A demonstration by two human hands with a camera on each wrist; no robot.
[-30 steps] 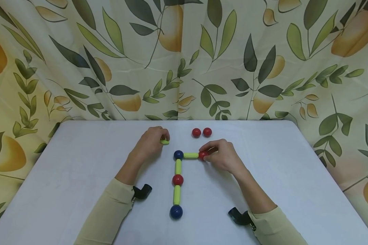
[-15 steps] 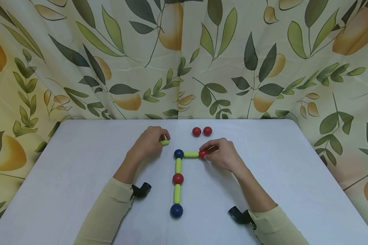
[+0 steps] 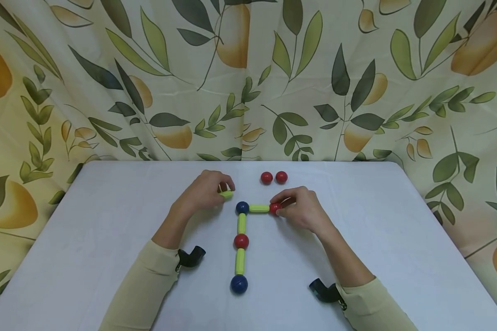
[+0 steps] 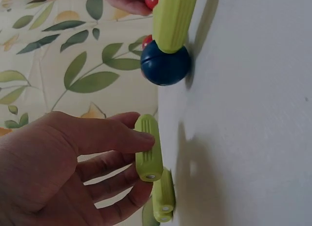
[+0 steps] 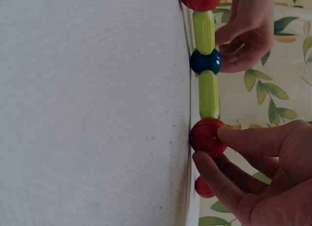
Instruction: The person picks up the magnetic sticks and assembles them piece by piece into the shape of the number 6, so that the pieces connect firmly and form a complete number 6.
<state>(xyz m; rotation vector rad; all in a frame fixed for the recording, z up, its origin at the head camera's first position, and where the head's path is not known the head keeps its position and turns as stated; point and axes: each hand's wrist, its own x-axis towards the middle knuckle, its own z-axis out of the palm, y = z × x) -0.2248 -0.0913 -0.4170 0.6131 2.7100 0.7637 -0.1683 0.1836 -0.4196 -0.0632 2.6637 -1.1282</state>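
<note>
White table (image 3: 87,257): bent ball-rod chain (image 3: 241,241), two loose red balls (image 3: 267,178), green rods (image 4: 166,191)

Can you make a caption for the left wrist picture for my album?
A left hand pinches a green stick at a white table, with a blue ball higher in the picture.

Left hand (image 3: 205,190): shifted slightly toward the person's right and a little nearer the person within the last half second; almost motionless in the half second before.
Lime-green ribbed rod (image 3: 226,195): carried along in the left fingertips; angled slightly more than before in the head view.
Gap to blue corner ball (image 3: 242,208): narrower than earlier, yet not closed.
</note>
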